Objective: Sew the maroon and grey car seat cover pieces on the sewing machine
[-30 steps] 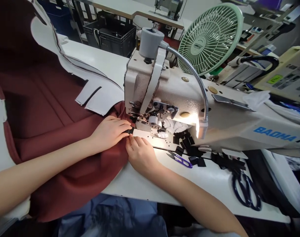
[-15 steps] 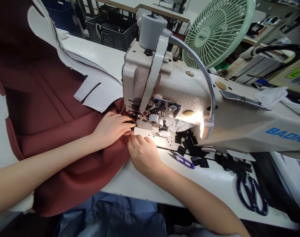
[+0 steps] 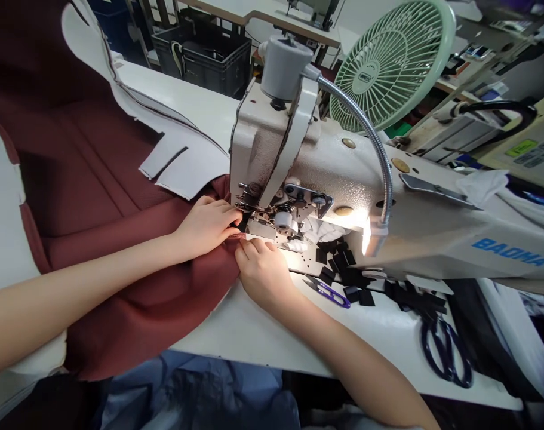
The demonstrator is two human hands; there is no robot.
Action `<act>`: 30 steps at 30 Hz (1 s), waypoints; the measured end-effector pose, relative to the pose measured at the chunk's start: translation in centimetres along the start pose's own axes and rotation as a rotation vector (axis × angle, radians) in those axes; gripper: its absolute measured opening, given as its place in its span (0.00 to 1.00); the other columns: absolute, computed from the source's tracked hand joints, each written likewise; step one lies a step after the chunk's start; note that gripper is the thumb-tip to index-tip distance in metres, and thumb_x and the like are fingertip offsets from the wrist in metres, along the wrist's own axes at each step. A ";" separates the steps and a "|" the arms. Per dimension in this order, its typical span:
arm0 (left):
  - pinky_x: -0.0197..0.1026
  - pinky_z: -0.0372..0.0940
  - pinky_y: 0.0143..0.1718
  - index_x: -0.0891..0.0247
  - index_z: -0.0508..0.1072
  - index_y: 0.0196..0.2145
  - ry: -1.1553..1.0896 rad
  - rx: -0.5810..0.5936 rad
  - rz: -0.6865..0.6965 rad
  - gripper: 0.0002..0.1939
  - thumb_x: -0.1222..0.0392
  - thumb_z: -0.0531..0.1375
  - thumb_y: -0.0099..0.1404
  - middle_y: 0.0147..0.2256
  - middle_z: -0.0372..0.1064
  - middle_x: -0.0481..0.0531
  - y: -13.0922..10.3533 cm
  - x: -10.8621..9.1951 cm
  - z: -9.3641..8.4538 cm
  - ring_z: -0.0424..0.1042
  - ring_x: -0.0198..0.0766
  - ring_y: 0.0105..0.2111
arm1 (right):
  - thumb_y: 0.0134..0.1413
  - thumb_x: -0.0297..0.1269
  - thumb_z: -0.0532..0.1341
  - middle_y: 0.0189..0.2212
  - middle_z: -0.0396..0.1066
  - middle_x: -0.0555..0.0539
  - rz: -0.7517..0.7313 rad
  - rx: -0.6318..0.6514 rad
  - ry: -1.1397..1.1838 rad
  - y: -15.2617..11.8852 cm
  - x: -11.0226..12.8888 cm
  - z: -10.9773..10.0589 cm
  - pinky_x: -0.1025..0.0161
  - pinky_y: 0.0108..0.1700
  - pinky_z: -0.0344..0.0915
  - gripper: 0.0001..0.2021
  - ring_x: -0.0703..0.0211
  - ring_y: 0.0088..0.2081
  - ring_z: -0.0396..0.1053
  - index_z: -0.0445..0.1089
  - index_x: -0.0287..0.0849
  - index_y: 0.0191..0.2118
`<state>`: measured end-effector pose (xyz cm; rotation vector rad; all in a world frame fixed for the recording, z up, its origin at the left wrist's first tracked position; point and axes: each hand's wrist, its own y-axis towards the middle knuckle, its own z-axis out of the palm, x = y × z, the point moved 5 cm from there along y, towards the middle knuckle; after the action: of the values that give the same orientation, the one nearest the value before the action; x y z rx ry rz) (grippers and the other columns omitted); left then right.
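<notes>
Maroon upholstery material (image 3: 119, 251) with white-backed flaps (image 3: 195, 170) lies bunched up against the needle area of a sewing machine (image 3: 294, 155). My left hand (image 3: 211, 226) rests on this material just left of the presser foot, its fingers bent and closed on the edge there. Close beside it, my right hand (image 3: 265, 269) pinches the same edge at the front of the lit needle plate (image 3: 298, 260). The fingertips of both hands are partly hidden, and the needle itself is hard to make out.
Purple thread snips (image 3: 329, 291) and small black strip pieces (image 3: 343, 260) lie right of my right hand. Large dark-handled scissors (image 3: 446, 352) sit near the table's right end. A green fan (image 3: 388, 65) and a grey crate (image 3: 209, 60) stand behind.
The fingers of my left hand have drawn back and bent more at the material's edge. My right hand keeps its pinch. The whole view has shifted slightly.
</notes>
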<state>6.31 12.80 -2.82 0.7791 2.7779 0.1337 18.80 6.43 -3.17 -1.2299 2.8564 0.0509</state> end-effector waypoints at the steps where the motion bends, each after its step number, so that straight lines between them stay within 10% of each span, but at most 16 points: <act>1: 0.49 0.57 0.47 0.61 0.72 0.36 -0.008 0.005 0.012 0.07 0.56 0.60 0.70 0.37 0.75 0.52 0.2 0.2 0.1 0.72 0.45 0.41 | 0.61 0.25 0.52 0.47 0.74 0.34 0.002 -0.008 -0.006 0.0 -0.1 0.1 0.56 0.36 0.64 0.13 0.49 0.40 0.68 0.74 0.34 0.43; 18: 0.52 0.53 0.57 0.64 0.70 0.51 -0.021 0.133 0.171 0.17 0.53 0.59 0.67 0.55 0.69 0.61 2.8 2.7 0.7 0.64 0.52 0.57 | 0.64 0.26 0.52 0.57 0.71 0.30 -0.036 -0.179 -0.090 -0.6 0.4 1.6 0.54 0.46 0.70 0.21 0.45 0.52 0.69 0.69 0.24 0.58; 30: 0.52 0.55 0.60 0.63 0.76 0.43 -0.014 0.008 0.377 0.11 0.59 0.61 0.64 0.48 0.73 0.58 5.5 4.6 0.8 0.68 0.50 0.52 | 0.67 0.30 0.52 0.60 0.69 0.31 0.046 -0.184 -0.097 1.3 -0.8 1.8 0.52 0.49 0.70 0.21 0.44 0.57 0.67 0.68 0.27 0.60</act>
<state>5.53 19.92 -3.71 1.2924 2.5879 0.1843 18.40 7.95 -4.88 -1.1535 2.8477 0.3717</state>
